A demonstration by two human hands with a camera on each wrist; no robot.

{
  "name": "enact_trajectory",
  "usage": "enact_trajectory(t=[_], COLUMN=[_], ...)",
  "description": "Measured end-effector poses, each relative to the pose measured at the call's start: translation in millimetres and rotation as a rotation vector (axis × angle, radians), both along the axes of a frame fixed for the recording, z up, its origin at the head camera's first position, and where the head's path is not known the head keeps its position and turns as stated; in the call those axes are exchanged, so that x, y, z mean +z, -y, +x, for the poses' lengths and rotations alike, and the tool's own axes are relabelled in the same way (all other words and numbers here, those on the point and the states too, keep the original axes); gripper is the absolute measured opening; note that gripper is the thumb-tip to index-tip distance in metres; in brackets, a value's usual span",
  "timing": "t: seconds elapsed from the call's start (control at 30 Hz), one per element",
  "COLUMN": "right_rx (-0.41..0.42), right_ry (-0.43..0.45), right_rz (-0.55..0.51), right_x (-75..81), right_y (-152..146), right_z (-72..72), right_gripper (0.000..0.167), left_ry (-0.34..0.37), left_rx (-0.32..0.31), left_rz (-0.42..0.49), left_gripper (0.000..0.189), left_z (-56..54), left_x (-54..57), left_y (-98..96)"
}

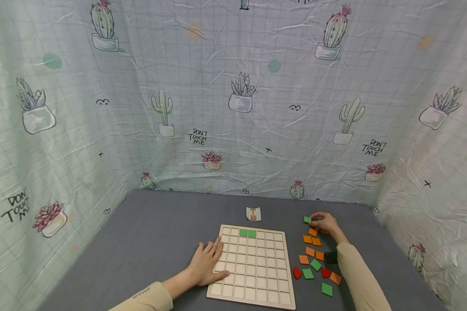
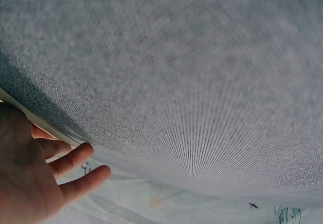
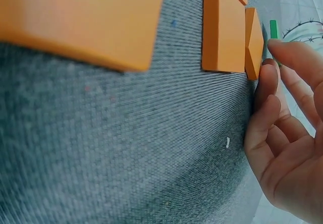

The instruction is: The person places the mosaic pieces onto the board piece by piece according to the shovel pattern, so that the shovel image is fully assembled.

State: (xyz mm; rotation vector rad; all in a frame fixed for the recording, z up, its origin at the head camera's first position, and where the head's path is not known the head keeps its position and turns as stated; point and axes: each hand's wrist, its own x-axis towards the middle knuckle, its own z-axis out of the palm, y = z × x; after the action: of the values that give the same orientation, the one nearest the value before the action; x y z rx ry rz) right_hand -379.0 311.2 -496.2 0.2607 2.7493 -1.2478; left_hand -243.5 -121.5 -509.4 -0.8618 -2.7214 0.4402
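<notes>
My left hand (image 1: 208,262) lies with its fingers spread along the left edge of a wooden grid board (image 1: 253,268), the thumb reaching over the lower squares. In the left wrist view, the same hand (image 2: 40,168) shows straight fingers beside the board's edge. Two green tiles (image 1: 247,233) sit side by side in the board's top row. Right of the board, my right hand (image 1: 326,224) pinches a green square tile (image 1: 307,220) between thumb and fingers. The right wrist view shows that tile (image 3: 273,30) edge-on at the fingertips, near several orange tiles (image 3: 229,32).
Loose orange tiles (image 1: 309,251), green tiles (image 1: 308,274) and red pieces (image 1: 297,273) lie scattered right of the board. A small printed pattern card (image 1: 253,214) lies behind the board. A patterned curtain (image 1: 241,142) surrounds the grey table (image 1: 159,229).
</notes>
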Motion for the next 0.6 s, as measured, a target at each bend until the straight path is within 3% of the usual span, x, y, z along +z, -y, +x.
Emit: enact_trajectory(t=[0.3, 0.6], right_rx=[0.011, 0.074], right_ry=[-0.006, -0.031], right_rz=[-0.060, -0.099], right_x=[8.8, 16.7], right_y=[2, 8], right_z=[3.8, 10.0], right_gripper=[0.039, 0.039], left_ry=[0.011, 0.017], left_rx=[0.005, -0.001], left_rz=[-0.016, 0.003], left_gripper=[0.085, 0.085], left_z=[-0.4, 0.1], left_x=[3.0, 3.0], left_y=[-1.1, -0.4])
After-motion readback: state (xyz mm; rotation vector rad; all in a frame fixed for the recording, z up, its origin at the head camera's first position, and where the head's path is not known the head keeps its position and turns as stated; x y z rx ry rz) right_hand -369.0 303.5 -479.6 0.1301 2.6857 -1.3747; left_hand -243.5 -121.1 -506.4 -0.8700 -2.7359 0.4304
